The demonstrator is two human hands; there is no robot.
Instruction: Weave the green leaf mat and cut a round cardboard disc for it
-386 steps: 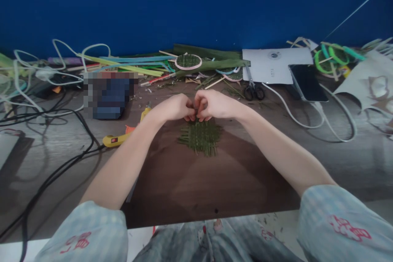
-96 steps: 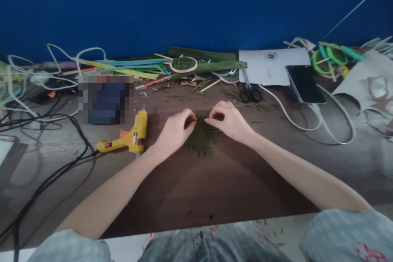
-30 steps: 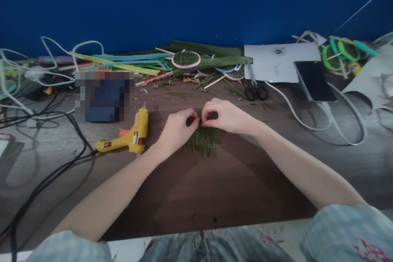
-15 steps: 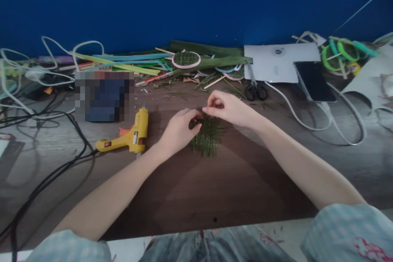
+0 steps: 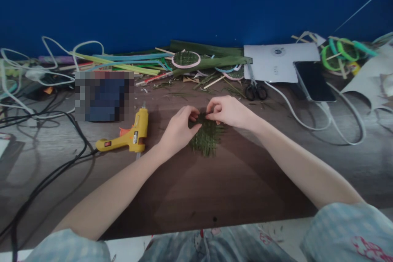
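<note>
A small square mat woven from green leaf strips (image 5: 207,141) lies on the dark table in front of me, its edges frayed with loose strip ends. My left hand (image 5: 181,127) grips its upper left side, the thumb on top and the fingers curled over the far edge. At the far edge, the fingertips of my right hand (image 5: 229,111) are pinched together on the mat's strips. Which single strip they hold is too small to tell. Both hands cover the mat's upper corners.
A yellow glue gun (image 5: 135,137) lies to the left, near black cables (image 5: 73,131). Farther back are a blurred dark object (image 5: 106,100), cut leaves and sticks, a pink-rimmed woven disc (image 5: 186,60), scissors (image 5: 255,88), a white sheet (image 5: 270,63) and a phone (image 5: 316,82) on its cable.
My right hand has come down slightly toward me, its fingertips now on the mat's far edge. My left hand has barely shifted, and the mat stays in place.
</note>
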